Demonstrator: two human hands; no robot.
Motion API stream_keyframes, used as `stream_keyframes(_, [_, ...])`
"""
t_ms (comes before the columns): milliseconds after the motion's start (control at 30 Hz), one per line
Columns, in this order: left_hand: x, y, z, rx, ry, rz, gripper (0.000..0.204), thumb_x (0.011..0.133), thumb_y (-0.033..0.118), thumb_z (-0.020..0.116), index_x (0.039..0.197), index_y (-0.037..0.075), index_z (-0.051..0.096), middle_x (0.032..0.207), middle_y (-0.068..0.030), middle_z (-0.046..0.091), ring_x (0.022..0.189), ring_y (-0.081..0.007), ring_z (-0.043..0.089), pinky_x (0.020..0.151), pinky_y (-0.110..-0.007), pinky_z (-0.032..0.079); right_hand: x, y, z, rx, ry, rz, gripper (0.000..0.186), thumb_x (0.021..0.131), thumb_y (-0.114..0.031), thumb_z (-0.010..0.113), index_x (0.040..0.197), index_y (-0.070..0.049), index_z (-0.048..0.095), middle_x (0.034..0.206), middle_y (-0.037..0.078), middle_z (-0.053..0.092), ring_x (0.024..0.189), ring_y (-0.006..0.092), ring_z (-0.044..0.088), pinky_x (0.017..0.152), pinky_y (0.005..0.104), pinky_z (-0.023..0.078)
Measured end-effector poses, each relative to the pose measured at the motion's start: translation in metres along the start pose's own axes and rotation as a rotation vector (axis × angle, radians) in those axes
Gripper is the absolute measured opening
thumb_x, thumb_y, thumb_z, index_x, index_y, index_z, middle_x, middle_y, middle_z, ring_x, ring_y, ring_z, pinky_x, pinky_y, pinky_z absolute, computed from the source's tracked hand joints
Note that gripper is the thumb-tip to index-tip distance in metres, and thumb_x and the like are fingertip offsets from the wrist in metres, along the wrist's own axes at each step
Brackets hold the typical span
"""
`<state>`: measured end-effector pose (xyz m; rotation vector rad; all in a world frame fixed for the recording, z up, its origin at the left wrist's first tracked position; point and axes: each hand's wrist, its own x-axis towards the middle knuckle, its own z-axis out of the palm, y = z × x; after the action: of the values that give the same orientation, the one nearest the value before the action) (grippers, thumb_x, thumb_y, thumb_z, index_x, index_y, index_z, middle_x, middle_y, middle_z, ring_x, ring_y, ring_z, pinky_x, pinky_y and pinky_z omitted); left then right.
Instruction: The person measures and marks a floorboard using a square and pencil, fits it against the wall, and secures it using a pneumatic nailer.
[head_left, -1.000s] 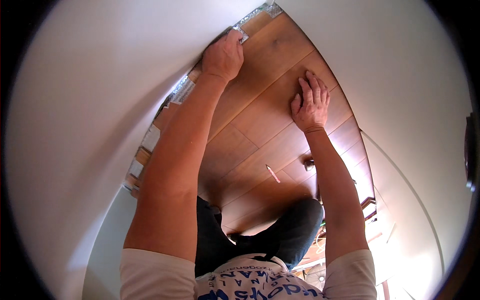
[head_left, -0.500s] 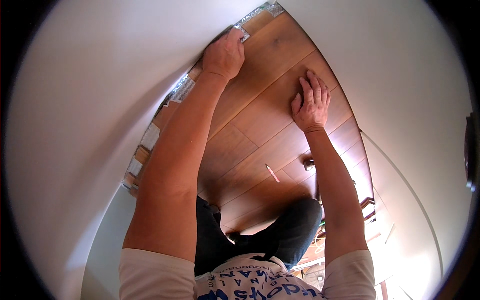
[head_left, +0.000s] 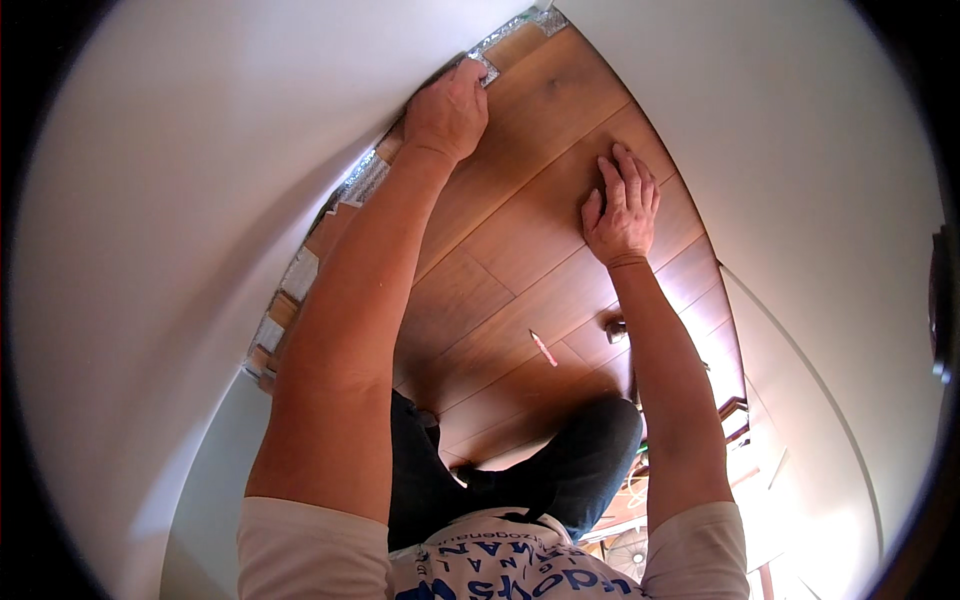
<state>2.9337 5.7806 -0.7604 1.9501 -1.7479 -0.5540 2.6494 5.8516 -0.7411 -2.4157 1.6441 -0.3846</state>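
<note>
My left hand [head_left: 447, 112] is at the left edge of the wooden floor [head_left: 513, 143], fingers curled down beside a silvery strip of underlay [head_left: 362, 179]; whatever its fingertips grip is hidden. To the right, my right hand [head_left: 620, 205] lies on the planks with its fingers apart and slightly bent, holding nothing. A pink pencil-like stick [head_left: 545, 349] lies on the boards below my hands. Close beside my right forearm is a small dark metallic object [head_left: 615, 330], partly hidden and too unclear to name.
White walls [head_left: 180, 200] rise on both sides, with short wood pieces [head_left: 284, 309] along the left floor edge. My bent legs [head_left: 570, 460] are at the bottom. Cluttered boards and cables [head_left: 738, 415] show at the lower right, and a dark object [head_left: 939, 300] is at the far right.
</note>
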Motion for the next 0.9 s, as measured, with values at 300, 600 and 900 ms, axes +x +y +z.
stream_keyframes(300, [0.0002,0.0008,-0.0013,0.005,-0.007,0.002,0.012,0.102,0.014,0.055,0.112,0.011,0.062,0.1,-0.0196,0.074,0.094,-0.0422,0.071,0.083,-0.051,0.058,-0.0002,-0.0002,0.0004,0.0,-0.002,0.007,0.047,0.088,-0.019,0.065,0.135,-0.013,0.063,0.152,0.009,0.054,0.141,0.033,0.048,0.12,0.0524,0.034])
stream_keyframes(600, [0.0004,0.0019,-0.0013,0.001,-0.037,-0.025,0.012,0.102,0.014,0.055,0.112,0.011,0.062,0.1,-0.0195,0.074,0.094,-0.0422,0.071,0.083,-0.052,0.058,-0.0006,-0.0006,-0.0009,0.005,-0.007,0.014,0.047,0.088,-0.018,0.065,0.134,-0.012,0.063,0.151,0.009,0.054,0.141,0.0329,0.048,0.12,0.0525,0.035])
stream_keyframes(900, [0.0007,0.0007,0.0016,0.006,-0.028,-0.018,0.012,0.102,0.014,0.055,0.112,0.012,0.062,0.1,-0.0199,0.074,0.094,-0.0427,0.071,0.082,-0.052,0.058,-0.0002,0.0004,-0.0021,0.003,-0.01,0.009,0.047,0.088,-0.018,0.065,0.135,-0.012,0.063,0.152,0.009,0.054,0.141,0.033,0.048,0.12,0.0524,0.035])
